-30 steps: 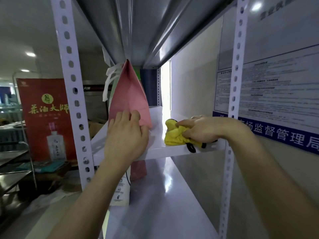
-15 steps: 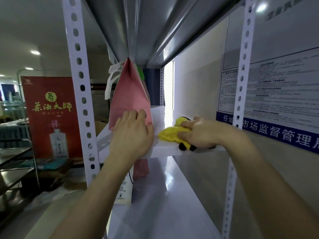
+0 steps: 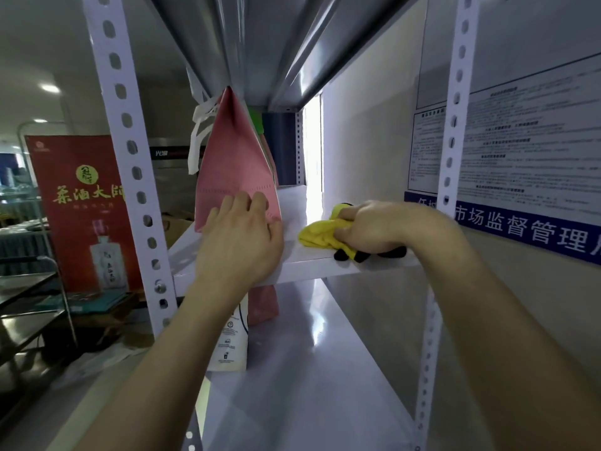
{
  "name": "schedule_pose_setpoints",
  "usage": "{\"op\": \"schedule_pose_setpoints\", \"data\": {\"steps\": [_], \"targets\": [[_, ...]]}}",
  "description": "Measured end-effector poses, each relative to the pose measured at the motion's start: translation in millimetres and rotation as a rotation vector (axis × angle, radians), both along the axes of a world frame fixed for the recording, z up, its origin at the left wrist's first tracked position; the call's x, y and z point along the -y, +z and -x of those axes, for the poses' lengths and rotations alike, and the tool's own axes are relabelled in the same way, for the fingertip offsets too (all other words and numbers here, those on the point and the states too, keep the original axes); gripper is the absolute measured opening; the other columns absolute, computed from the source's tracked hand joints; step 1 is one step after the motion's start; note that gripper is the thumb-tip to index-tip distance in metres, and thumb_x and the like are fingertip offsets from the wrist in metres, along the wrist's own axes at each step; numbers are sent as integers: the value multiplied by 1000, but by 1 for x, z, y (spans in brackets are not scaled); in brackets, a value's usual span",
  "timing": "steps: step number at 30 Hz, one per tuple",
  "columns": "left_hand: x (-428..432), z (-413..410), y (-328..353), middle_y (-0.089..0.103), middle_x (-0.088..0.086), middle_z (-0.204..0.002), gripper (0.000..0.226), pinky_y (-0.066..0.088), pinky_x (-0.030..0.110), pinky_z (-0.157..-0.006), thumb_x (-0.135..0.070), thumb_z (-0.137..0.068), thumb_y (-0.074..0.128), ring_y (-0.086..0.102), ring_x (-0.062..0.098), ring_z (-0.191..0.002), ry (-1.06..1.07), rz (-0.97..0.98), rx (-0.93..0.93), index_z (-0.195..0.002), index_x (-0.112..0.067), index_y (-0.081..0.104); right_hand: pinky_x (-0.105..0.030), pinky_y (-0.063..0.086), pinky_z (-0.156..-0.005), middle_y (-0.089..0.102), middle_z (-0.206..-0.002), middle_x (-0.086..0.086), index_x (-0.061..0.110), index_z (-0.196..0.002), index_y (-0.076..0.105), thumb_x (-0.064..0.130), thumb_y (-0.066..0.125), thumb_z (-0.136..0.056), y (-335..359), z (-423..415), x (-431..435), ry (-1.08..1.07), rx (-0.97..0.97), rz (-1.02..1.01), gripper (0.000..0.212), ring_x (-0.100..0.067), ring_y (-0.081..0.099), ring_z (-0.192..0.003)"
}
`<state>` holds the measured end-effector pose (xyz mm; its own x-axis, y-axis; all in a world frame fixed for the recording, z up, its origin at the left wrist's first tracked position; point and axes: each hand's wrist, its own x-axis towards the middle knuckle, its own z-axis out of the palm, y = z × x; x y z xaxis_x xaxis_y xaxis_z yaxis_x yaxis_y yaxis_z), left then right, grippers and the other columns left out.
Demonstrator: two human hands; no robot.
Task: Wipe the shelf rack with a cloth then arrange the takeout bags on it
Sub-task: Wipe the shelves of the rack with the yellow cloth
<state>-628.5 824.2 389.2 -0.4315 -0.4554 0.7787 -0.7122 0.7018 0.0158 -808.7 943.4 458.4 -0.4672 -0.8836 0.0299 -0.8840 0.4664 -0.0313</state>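
Presently, wiping appears to be in hand on the upper shelf board point(image 3: 312, 265) of the white rack, taken here as the reference landmark.

Right hand point(image 3: 374, 227): fingers clenched over a yellow cloth point(image 3: 317, 234), pressing it flat on the board toward its wall side. A dark trim or tag of the cloth shows under the hand at the board's front edge.

Left hand point(image 3: 240, 242): fingers spread and released, palm laid flat against the lower face of a pink takeout bag point(image 3: 232, 170); no pinch is visible. The bag stands upright on the board's open side, its peak reaching the shelf above. More bags stand behind it, mostly hidden, with white handles point(image 3: 200, 138) hanging off that side.

Handling assessment, cloth: judged soft, light and pliable; it bunches rather than lies flat. Best held as now, gathered under the palm, with pressure downward.

Handling assessment, bag: judged light, thin-walled, likely non-woven fabric, with crisp folds. It would tip or slide on the smooth painted board under a light push. Steadying low on the side panel suits holding it clear of the wipe; for lifting, the top fold or handles are the better hold.

A second pink bag point(image 3: 263, 304) and a white bag point(image 3: 229, 346) sit below the board on the next level.
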Motion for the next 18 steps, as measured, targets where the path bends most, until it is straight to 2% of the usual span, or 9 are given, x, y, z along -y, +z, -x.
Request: {"op": "schedule_pose_setpoints", "data": {"steps": [3, 5, 7, 9, 10, 12, 14, 16, 18], "targets": [[1, 2, 0, 66, 15, -108, 47, 46, 48, -82, -37, -96, 33, 58, 35, -96, -1, -6, 29, -117, -7, 63, -33, 45, -75, 61, -106, -9, 12, -107, 63, 31, 47, -105, 17, -3, 13, -13, -5, -91, 25, -29, 57, -93], [2, 1, 1, 65, 15, -111, 46, 47, 49, -85, -38, -98, 34, 58, 35, -99, 1, -5, 24, -117, -8, 62, -36, 49, -82, 68, -111, -15, 13, -94, 63, 39, 47, -92, 14, 36, 66, 33, 1, -111, 30, -29, 60, -89], [3, -1, 1, 66, 15, -113, 47, 48, 50, -86, -39, -98, 33, 58, 35, -101, 0, -4, 17, -118, -8, 62, -43, 51, -96, 67, -129, -15, 16, -108, 64, 46, 48, -76, 1, 100, 128, 106, 12, -138, 47, -28, 66, -101], [5, -3, 1, 66, 18, -113, 50, 47, 50, -85, -41, -96, 32, 58, 38, -101, -12, 1, 3, -118, -7, 62, -47, 51, -100, 64, -132, -12, 15, -123, 61, 43, 48, -74, -7, 88, 117, 61, 63, -110, 58, -31, 66, -108], [5, -2, 1, 66, 20, -114, 52, 47, 51, -85, -42, -95, 31, 58, 39, -102, -15, 9, 3, -119, -7, 62, -45, 51, -98, 63, -129, -9, 14, -127, 60, 42, 48, -76, -6, 59, 88, 31, 62, -37, 59, -32, 64, -107], [4, -2, 2, 66, 22, -116, 57, 47, 52, -87, -43, -93, 30, 59, 41, -105, -11, 7, 11, -122, -6, 62, -37, 49, -84, 59, -118, -6, 18, -127, 60, 39, 51, -89, -1, 3, 31, 25, 8, 7, 45, -30, 61, -103], [2, -1, 2, 66, 22, -118, 57, 47, 53, -89, -42, -94, 31, 58, 41, -106, -15, 8, 10, -125, -6, 61, -33, 47, -73, 60, -108, -5, 20, -116, 65, 30, 52, -94, -10, -7, 8, -24, -49, 48, 28, -27, 61, -95], [2, 1, 2, 65, 22, -120, 55, 47, 53, -89, -41, -96, 32, 58, 41, -107, -22, 24, 15, -126, -6, 61, -33, 47, -73, 61, -101, -5, 18, -103, 64, 26, 50, -95, -6, -9, 4, -1, -77, 51, 18, -25, 61, -88], [3, 0, 3, 65, 22, -122, 55, 46, 53, -90, -42, -96, 32, 58, 42, -109, -21, 17, 15, -126, -6, 61, -34, 48, -79, 62, -112, -8, 14, -105, 61, 25, 45, -101, 4, -6, 15, 33, 0, 68, 19, -26, 58, -92]]}}
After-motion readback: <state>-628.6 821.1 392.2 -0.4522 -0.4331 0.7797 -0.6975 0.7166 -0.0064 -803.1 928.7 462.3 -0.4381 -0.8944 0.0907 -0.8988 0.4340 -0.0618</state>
